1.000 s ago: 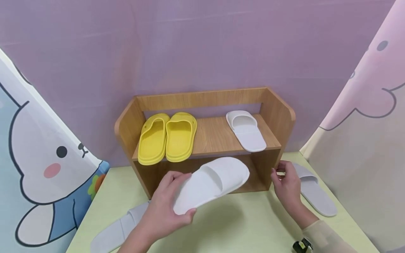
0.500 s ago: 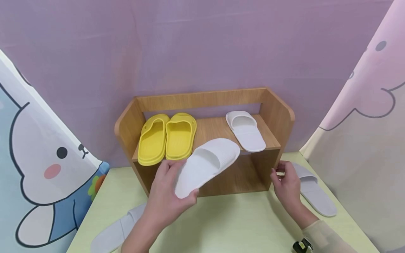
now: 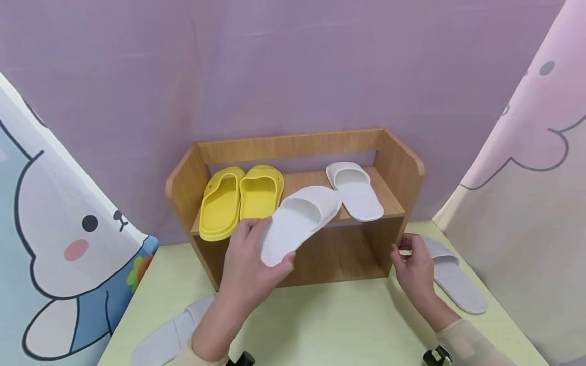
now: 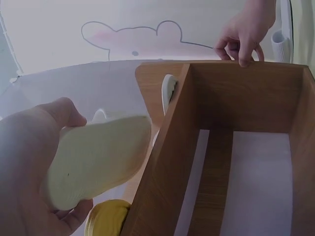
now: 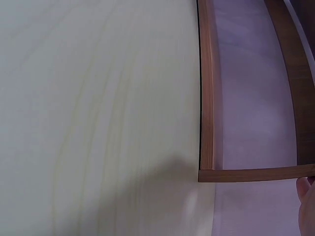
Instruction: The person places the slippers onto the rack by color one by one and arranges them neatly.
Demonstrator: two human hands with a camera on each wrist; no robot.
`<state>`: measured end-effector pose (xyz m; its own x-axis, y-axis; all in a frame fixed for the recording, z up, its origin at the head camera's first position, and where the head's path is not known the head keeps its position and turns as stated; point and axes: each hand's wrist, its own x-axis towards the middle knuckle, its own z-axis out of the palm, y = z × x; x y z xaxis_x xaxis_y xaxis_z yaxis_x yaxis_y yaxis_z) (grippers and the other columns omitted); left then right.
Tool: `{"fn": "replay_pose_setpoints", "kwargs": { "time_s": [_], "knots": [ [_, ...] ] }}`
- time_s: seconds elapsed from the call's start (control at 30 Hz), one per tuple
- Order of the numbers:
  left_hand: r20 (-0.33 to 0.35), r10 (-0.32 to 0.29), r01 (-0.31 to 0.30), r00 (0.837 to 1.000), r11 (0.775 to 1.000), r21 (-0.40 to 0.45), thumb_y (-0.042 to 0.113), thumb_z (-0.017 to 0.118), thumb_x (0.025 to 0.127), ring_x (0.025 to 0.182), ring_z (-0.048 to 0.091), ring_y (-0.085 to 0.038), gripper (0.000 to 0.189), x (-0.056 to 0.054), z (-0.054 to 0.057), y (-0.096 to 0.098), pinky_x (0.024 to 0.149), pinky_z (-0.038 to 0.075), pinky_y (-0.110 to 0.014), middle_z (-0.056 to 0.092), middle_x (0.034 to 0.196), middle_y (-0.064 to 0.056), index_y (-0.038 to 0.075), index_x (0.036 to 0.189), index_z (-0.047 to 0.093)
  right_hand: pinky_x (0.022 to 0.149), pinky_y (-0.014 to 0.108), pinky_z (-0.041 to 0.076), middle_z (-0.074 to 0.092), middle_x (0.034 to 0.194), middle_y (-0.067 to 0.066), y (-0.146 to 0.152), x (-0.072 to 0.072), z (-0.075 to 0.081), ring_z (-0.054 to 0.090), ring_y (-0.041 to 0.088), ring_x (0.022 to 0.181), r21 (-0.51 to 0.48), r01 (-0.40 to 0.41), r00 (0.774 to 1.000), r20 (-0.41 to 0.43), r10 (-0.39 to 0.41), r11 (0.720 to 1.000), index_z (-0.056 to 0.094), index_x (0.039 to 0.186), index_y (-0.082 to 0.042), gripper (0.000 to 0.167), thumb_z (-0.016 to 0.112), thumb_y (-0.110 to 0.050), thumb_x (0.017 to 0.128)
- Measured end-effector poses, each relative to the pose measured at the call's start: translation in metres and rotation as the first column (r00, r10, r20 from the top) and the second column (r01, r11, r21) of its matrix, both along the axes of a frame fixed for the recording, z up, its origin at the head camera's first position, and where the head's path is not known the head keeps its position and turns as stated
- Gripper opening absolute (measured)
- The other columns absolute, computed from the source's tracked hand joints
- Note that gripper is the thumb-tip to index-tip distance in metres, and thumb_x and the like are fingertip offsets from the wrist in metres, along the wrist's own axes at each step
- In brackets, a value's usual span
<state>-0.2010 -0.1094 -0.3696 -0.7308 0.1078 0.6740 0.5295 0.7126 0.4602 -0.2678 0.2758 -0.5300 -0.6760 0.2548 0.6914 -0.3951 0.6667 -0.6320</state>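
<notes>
My left hand (image 3: 251,267) grips a white slipper (image 3: 293,226) by its heel end, thumb on the near side and fingers on the far one. The slipper is tilted, toe up and to the right, in front of the wooden shoe rack's (image 3: 293,141) upper shelf. The left wrist view shows its pale sole (image 4: 98,162). A matching white slipper (image 3: 359,195) sits on the upper shelf's right part, toe to the back. At the rack's lower right, my right hand (image 3: 416,267) holds the front edge of the side panel (image 5: 256,175) between thumb and curled fingers.
Two yellow clogs (image 3: 221,206) stand side by side on the upper shelf's left. One grey slipper (image 3: 167,335) lies on the pale green table (image 3: 320,325) at front left, another (image 3: 460,284) right of the rack. Purple cloth (image 3: 293,66) hangs behind.
My left hand has raised the white slipper from before the lower compartment to the upper shelf's level, moving it away from me. My right hand has stayed at the side panel.
</notes>
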Motion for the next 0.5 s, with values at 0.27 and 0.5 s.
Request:
{"fn": "replay_pose_setpoints", "kwargs": {
  "time_s": [0.27,0.5],
  "knots": [
    [-0.032,0.053,-0.054,0.998,0.998,-0.038,0.041,0.089,0.078,0.114,0.058,-0.031,0.073,-0.009,0.007,0.010,0.088,0.057,-0.049,0.059,0.124,-0.014,0.003,0.138,0.071,0.074,0.002,0.050,0.072,0.101,0.014,-0.001,0.000,0.001,0.062,0.001,0.092,-0.002,-0.001,1.000,-0.006,0.001,1.000,0.064,0.117,0.004,0.028,0.074,0.010,0.092],
    [-0.020,0.094,-0.095,0.995,0.993,-0.066,0.042,0.088,0.079,0.112,0.056,-0.034,0.073,-0.014,0.013,0.021,0.085,0.056,-0.049,0.058,0.121,-0.016,0.000,0.135,0.070,0.074,0.002,0.050,0.072,0.099,0.014,-0.001,0.000,0.000,0.061,-0.001,0.091,-0.007,0.001,1.000,-0.010,-0.001,1.000,0.064,0.117,0.004,0.028,0.075,0.011,0.091]
  ]
}}
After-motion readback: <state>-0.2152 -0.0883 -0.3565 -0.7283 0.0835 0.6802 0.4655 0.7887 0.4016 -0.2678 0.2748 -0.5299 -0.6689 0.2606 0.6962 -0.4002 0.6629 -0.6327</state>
